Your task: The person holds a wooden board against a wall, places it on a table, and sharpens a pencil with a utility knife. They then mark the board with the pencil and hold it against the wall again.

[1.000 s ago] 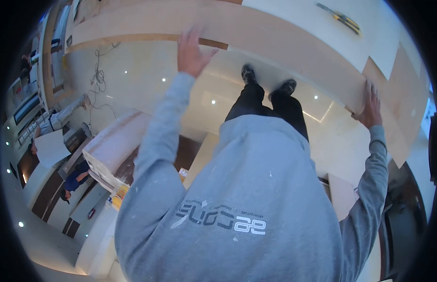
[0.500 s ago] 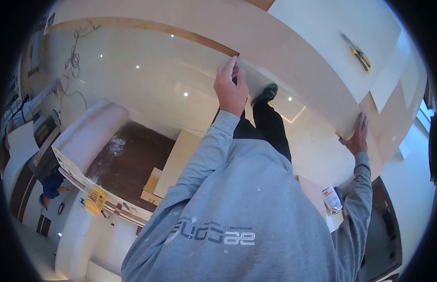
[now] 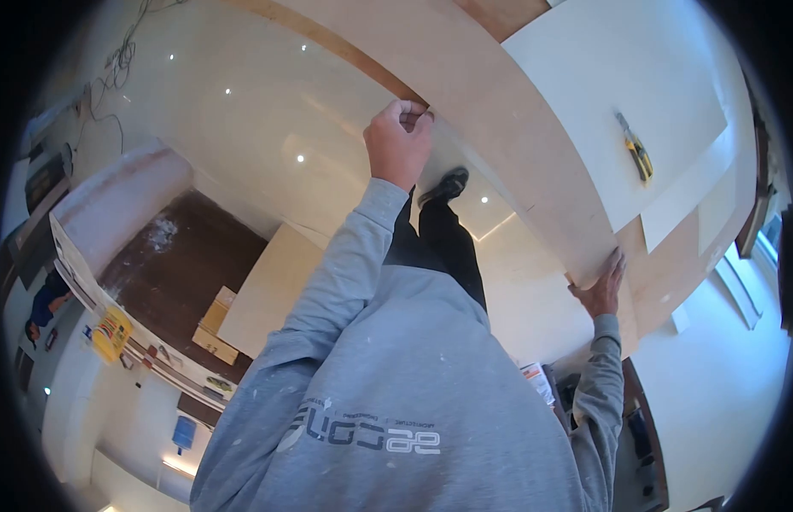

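A long, light-brown wooden board (image 3: 516, 128) runs diagonally across the upper part of the head view, looking bowed through the lens. At its near edge, by the end of a darker strip, my left hand (image 3: 398, 143) is closed, thumb and curled fingers pinching there. My right hand (image 3: 600, 288) grips the lower right part of the board, with fingers over its face and thumb at its edge. A yellow-and-black utility knife (image 3: 637, 154) lies on a white sheet (image 3: 576, 77) beyond the board.
Cardboard pieces (image 3: 214, 328) and a yellow tub (image 3: 111, 333) are at the left, near a brown-floored box structure (image 3: 174, 247). Loose cable (image 3: 119, 64) lies on the glossy floor at upper left. Another person (image 3: 45, 309) is at far left. White packaging (image 3: 537, 382) stands beside my right forearm.
The view has turned, so most surroundings sit further left in the picture. My left fingers are more curled at the board's edge. The right hand keeps its place on the board.
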Available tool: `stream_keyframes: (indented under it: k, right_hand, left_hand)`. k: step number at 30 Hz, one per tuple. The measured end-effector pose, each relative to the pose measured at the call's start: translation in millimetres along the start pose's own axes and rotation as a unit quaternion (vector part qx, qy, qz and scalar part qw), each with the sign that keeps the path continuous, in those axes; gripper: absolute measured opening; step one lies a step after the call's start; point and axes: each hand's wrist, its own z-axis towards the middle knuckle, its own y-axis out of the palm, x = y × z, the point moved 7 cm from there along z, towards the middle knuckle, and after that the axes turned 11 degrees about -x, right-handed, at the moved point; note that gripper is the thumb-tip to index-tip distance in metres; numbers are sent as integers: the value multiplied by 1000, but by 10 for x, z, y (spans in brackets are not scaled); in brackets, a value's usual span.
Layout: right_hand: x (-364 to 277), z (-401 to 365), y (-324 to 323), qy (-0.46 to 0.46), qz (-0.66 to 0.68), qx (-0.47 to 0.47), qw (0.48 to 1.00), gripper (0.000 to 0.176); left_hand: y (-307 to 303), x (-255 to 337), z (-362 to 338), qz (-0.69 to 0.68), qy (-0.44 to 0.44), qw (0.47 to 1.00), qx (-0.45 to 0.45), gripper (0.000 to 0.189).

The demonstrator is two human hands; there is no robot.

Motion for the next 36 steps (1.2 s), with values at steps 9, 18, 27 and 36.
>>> stream_keyframes:
  k: [9, 18, 27, 36]
  right_hand:
    - [-20, -6, -18, 14, 8, -17, 1000, 154]
    - [-46, -11, -41, 7, 11, -6, 1000, 151]
    - [-13, -31, -21, -4, 9, 13, 1000, 152]
    - [-53, -46, -24, 0, 17, 0, 1000, 154]
  left_hand:
    - [-25, -144, 24, -84, -4, 996, -6, 19]
    - [0, -65, 18, -53, -20, 998, 28, 19]
    - [48, -118, -16, -72, 15, 997, 22, 16]
    - [237, -486, -257, -418, -24, 908, -8, 22]
